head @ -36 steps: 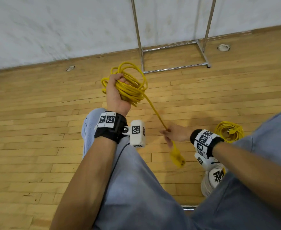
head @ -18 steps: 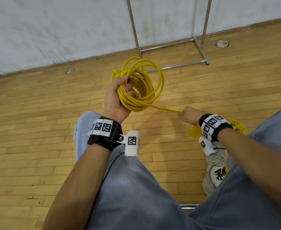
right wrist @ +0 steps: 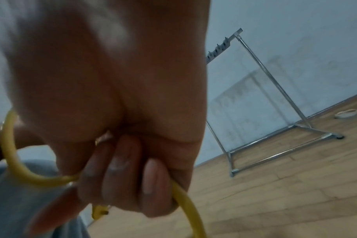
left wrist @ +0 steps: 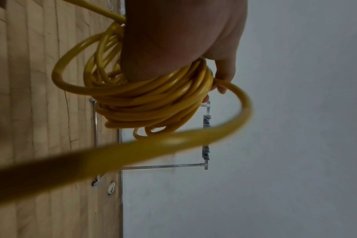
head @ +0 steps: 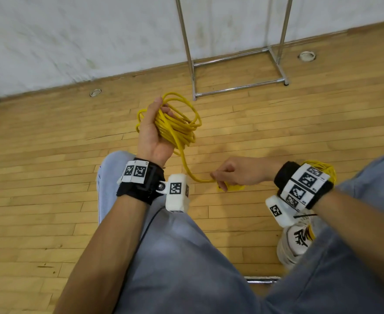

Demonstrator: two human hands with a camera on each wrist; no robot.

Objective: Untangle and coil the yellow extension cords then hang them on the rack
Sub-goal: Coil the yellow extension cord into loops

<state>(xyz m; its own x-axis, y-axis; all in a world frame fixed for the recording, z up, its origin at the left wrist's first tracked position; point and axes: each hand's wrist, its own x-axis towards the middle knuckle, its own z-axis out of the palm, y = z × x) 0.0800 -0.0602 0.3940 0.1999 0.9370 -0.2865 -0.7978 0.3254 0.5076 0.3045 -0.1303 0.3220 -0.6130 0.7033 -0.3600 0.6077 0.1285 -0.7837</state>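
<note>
Since half a second ago the right hand [head: 238, 172] has dropped lower, slackening the tail; its fingers curl round the cord just short of the plug [head: 233, 187]; the left hand [head: 152, 132] grips the nearly finished coil [head: 179, 125] above the floor; a second coil [head: 322, 168] lies behind the right wrist; the rack [head: 236, 62] stands beyond, nothing visibly hung, so that probably remains.

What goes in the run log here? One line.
left hand: grips cord coil | right hand: pinches loose tail | rack: bare
</note>
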